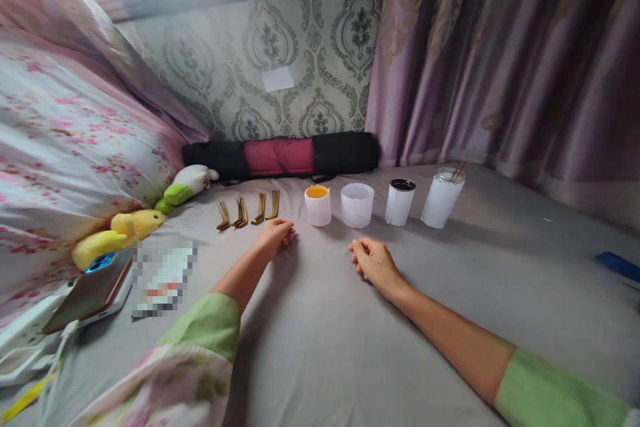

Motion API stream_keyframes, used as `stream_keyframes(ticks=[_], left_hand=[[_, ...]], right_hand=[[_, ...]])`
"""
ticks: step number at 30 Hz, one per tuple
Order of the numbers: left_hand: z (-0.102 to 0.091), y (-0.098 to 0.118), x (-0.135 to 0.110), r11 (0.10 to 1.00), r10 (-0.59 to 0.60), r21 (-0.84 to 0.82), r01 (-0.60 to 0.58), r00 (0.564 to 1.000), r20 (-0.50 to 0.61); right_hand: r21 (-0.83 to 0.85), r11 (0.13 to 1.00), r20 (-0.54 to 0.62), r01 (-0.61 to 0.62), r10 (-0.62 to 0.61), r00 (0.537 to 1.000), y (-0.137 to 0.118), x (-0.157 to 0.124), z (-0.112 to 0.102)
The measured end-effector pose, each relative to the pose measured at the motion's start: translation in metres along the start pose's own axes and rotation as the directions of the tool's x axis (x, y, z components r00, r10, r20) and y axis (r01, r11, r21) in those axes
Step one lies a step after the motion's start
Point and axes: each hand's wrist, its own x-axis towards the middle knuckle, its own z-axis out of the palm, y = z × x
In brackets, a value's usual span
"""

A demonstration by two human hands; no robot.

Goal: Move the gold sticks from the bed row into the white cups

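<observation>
Currently both hands lie on the grey sheet (320, 347) of a bed, and both are empty. The left hand (275, 235) rests palm down with its fingers loosely curled, half closed, and holds nothing. It is just beside the golden pins (241, 213), which stand in four small bunches in one row, each bunch a little apart from the next. The right hand (373, 261) also rests on the sheet with its fingers bent loosely inward, gripping nothing and touching no cup.

Beyond the hands I count four cups in a line, right of the pins: the cup with orange inside (318, 205), the milky cup (357, 205), the cup with black rim (400, 202) and the tall cup (443, 197), which has thin sticks in it. The milky cup is the nearest to the right hand.

Behind them one black and pink roll (280, 155) lies along the wall. At the left are two soft toys, the yellow toy (117, 235) and the green toy (187, 185), and one phone (90, 287).
</observation>
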Motion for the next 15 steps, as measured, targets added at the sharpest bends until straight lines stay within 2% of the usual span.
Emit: stream_keyframes(ticks=[7,15], left_hand=[[-0.015,0.009,0.022,0.942,0.117,0.327,-0.072,0.986,-0.122],[-0.029,0.018,0.043,0.775,0.235,0.626,-0.083,0.958,-0.164]], right_hand=[[0.009,1.000,0.011,0.000,0.000,1.000,-0.001,-0.001,-0.001],[0.006,1.000,0.011,-0.022,0.022,1.000,-0.001,-0.001,-0.001]])
